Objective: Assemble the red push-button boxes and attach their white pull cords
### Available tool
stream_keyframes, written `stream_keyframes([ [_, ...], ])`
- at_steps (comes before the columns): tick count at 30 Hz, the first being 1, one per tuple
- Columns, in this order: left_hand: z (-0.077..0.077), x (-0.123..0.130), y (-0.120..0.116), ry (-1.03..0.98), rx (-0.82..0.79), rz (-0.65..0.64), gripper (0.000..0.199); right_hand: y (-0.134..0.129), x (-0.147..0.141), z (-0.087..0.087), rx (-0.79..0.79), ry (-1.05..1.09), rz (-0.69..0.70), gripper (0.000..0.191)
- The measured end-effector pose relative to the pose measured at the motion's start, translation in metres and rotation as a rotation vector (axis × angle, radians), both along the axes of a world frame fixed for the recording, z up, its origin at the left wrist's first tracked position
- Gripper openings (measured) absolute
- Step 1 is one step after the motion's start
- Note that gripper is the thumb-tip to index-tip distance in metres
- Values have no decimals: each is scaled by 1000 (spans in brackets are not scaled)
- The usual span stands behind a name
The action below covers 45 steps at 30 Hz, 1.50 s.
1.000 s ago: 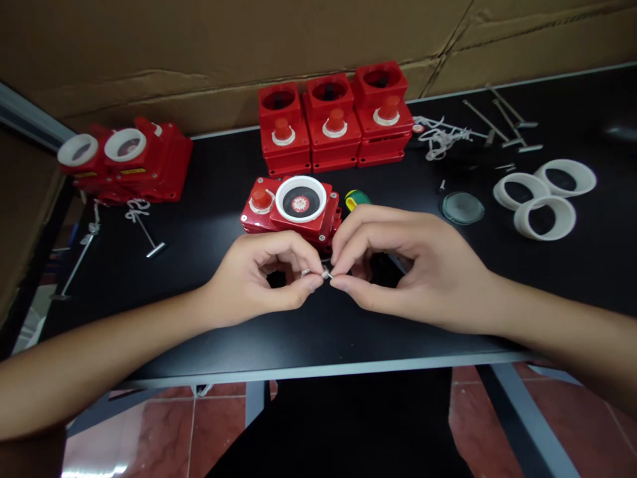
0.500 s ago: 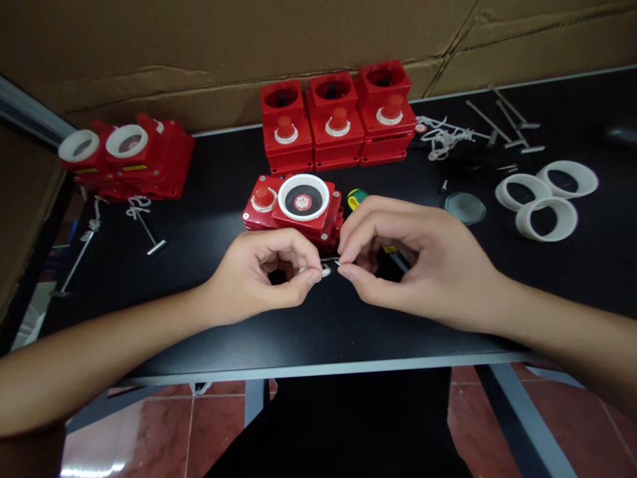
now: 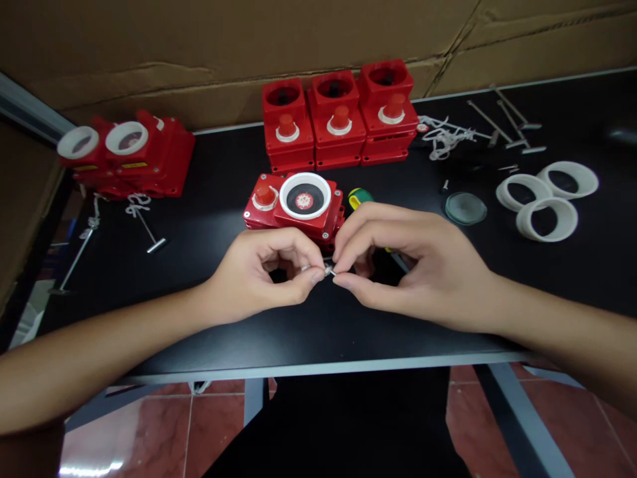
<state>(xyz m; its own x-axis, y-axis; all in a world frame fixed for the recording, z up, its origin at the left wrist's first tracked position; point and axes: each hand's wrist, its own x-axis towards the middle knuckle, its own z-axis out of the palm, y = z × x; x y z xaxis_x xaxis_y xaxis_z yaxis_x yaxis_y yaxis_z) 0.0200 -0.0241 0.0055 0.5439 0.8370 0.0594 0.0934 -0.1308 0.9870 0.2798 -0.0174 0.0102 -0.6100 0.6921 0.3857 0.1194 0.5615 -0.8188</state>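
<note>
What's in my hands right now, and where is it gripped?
White cord, pinched near its knotted part between thumb and fingertips of the left hand and right hand.

Front box (image 3: 273, 218) — before three-box row (image 3: 340, 147), left of screwdriver (image 3: 359, 197).

Brown cardboard (image 3: 239, 60) is spanning the top of the frame, creased and seamed toward the upper right. Below it runs the black tabletop (image 3: 209, 345) with its pale edging, grey metal legs (image 3: 530, 418) angling down at lower right, and reddish floor tiles (image 3: 134, 431) catching a white glare at lower left.
</note>
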Motion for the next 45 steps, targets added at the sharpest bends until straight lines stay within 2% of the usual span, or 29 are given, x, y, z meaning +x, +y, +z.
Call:
stream_keyframes([
  [7,0,-1,0,24,1,4,22,1,0,1,-13,-16,-10,8],
  [14,0,0,0,-4,19,-8,14,1,0,1,-15,-19,3,8],
  [24,0,-1,0,17,2,11,18,1,0,1,-5,-29,-8,7],
  [30,0,-1,0,-9,13,1,9,0,0,2,-20,-34,-3,8],
  [37,0,-2,0,18,26,15,22,0,0,2,-17,-30,-9,7],
  [45,-1,-3,1,-40,23,-27,12,1,0,3,-74,-23,-26,6],
])
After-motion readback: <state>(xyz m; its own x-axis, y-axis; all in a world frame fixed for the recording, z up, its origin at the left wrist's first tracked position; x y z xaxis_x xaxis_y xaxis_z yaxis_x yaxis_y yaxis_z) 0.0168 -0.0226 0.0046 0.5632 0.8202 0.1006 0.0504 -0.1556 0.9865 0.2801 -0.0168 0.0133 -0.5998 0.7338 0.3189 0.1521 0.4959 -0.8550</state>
